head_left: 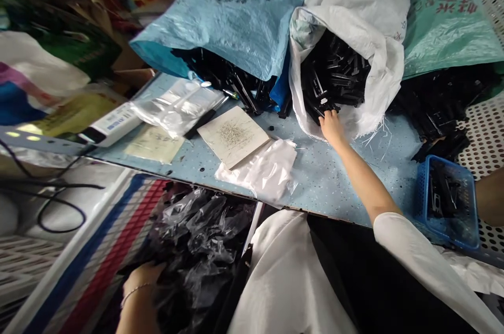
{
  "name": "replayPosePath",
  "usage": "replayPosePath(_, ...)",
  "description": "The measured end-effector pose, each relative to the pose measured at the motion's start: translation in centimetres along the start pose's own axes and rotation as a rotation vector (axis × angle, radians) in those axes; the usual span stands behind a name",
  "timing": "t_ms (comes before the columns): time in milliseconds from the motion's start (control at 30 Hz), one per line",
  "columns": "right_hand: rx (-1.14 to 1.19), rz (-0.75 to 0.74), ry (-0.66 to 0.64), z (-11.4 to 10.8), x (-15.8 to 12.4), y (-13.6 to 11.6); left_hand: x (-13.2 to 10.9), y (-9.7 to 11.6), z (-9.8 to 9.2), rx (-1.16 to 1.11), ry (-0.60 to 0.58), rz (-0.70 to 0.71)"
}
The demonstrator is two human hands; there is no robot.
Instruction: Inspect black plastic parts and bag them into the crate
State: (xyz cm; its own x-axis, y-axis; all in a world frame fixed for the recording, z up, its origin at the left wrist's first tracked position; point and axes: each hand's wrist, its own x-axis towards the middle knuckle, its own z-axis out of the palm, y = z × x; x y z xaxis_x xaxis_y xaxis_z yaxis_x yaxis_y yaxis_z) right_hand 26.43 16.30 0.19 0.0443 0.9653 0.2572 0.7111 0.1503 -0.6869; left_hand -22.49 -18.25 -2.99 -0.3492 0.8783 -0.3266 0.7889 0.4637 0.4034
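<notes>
My right hand (332, 125) reaches to the mouth of a white woven sack (350, 21). Its fingers are closed on a black plastic part (318, 93) at the front of the many loose black parts inside. Low on the left, my left hand (142, 277) is over a striped woven bag (92, 271) holding black parts in clear plastic bags (212, 229). A thin bracelet circles that wrist. The left fingers are dark and blurred, so whether they hold anything is hidden.
A blue sack (232, 8) and a green sack (449, 24) spill black parts onto the blue table (326, 181). A square board (236, 134), clear bags (179, 105), a white plastic sheet (271, 171) and a blue basket (423, 192) stand around. Someone's arm (490, 197) shows far right.
</notes>
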Motion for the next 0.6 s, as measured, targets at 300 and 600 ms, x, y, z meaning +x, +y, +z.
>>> replayPosePath(300, 0.021, -0.143, 0.072, -3.2, -13.0, -5.4, 3.9, 21.8, 2.9, -0.819, -0.093, 0.285)
replayPosePath(600, -0.027, -0.344, -0.059, -8.0, -17.6, -7.2, 1.9, 35.7, 7.2, -1.233, -0.589, 0.456)
